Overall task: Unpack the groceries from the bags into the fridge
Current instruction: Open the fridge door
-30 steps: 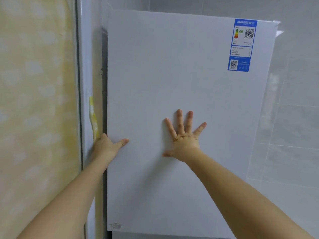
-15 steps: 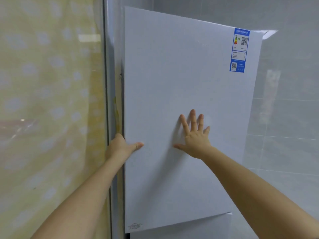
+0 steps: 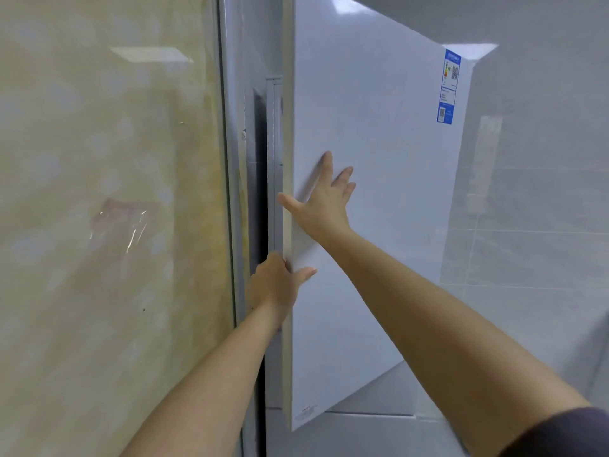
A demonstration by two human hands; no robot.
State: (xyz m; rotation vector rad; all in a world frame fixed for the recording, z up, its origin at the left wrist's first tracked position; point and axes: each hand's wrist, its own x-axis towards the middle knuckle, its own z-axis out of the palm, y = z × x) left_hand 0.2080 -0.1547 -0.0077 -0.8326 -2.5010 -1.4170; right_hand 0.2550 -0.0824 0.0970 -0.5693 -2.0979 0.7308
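The white upper fridge door [image 3: 379, 199] stands partly swung out from the fridge body, hinged on the right, with a dark gap [image 3: 262, 192] along its left edge. My left hand [image 3: 275, 285] grips that left edge, fingers curled behind it and thumb on the front. My right hand [image 3: 324, 201] presses flat against the door's front with straight fingers. A blue energy label [image 3: 449, 87] sits at the door's upper right. No groceries or bags are in view, and the fridge interior is hidden.
A yellow patterned glossy wall panel [image 3: 108, 225] fills the left side, close to the fridge. Grey tiled wall [image 3: 543, 192] lies to the right. The closed lower fridge door [image 3: 369, 433] shows below the open one.
The upper door has swung outward from shut, opening a gap on its left. My left hand kept its grip on the edge; my right hand slid toward that edge.
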